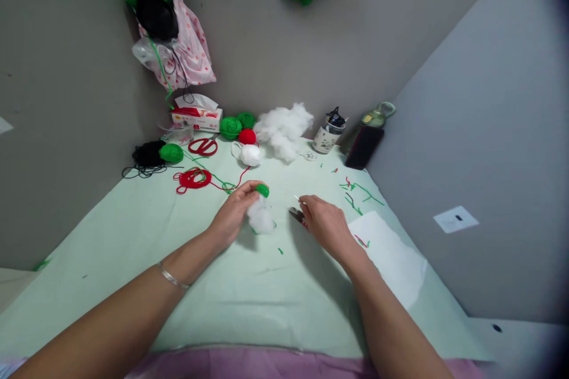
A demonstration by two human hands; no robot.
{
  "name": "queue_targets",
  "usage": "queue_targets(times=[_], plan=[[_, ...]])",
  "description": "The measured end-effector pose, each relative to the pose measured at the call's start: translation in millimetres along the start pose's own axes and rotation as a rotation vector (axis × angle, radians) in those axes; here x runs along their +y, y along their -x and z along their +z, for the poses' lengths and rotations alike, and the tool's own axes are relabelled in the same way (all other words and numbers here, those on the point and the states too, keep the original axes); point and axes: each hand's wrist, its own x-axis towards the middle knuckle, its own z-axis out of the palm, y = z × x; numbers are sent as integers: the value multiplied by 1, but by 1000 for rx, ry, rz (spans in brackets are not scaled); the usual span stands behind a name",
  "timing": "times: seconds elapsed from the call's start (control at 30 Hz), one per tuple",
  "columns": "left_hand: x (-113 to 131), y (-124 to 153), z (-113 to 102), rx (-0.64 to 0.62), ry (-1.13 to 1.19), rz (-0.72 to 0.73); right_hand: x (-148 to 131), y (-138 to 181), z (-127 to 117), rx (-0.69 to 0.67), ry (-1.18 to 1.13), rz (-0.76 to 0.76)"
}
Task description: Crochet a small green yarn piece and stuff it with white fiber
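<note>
My left hand is closed on a small green crocheted piece with a tuft of white stuffing hanging from it, just above the pale green table cover. My right hand is a little to the right, fingers pinched on a thin metal tool whose tip points toward the stuffing. A small dark object lies under that hand's fingers.
At the back lie a pile of white stuffing, green yarn balls, a red ball, red scissors, red yarn, black yarn, a tissue box, a jar and a bottle. White paper lies right.
</note>
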Motion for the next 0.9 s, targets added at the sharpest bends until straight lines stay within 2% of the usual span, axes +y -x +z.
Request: queue_targets(times=[0.07,0.13,0.23,0.33,0.4,0.5,0.53,0.6,0.77,0.83,0.9], plan=[[0,4,3,-12,45,-40,2,-1,6,41,15,-13],[0,8,9,-21,81,-68,-3,1,13,6,-105,-63],[0,14,18,-32,122,-92,-17,4,22,-208,-614,-90],[1,17,24,-38,157,-107,-28,7,30,-354,-1005,24],[2,18,23,-42,183,-120,-31,9,33,-461,-1081,49],[3,15,18,-51,232,-137,-28,10,33,-598,-1039,33],[2,13,16,-52,252,-141,-26,10,31,-590,-1005,36],[0,9,12,-45,293,-144,-23,9,28,-492,-942,46],[-8,1,8,6,358,-158,-22,4,22,-115,-884,33],[-11,1,9,30,358,-175,-25,4,21,53,-923,-1],[-13,5,12,44,345,-189,-28,5,19,118,-1052,-30]])
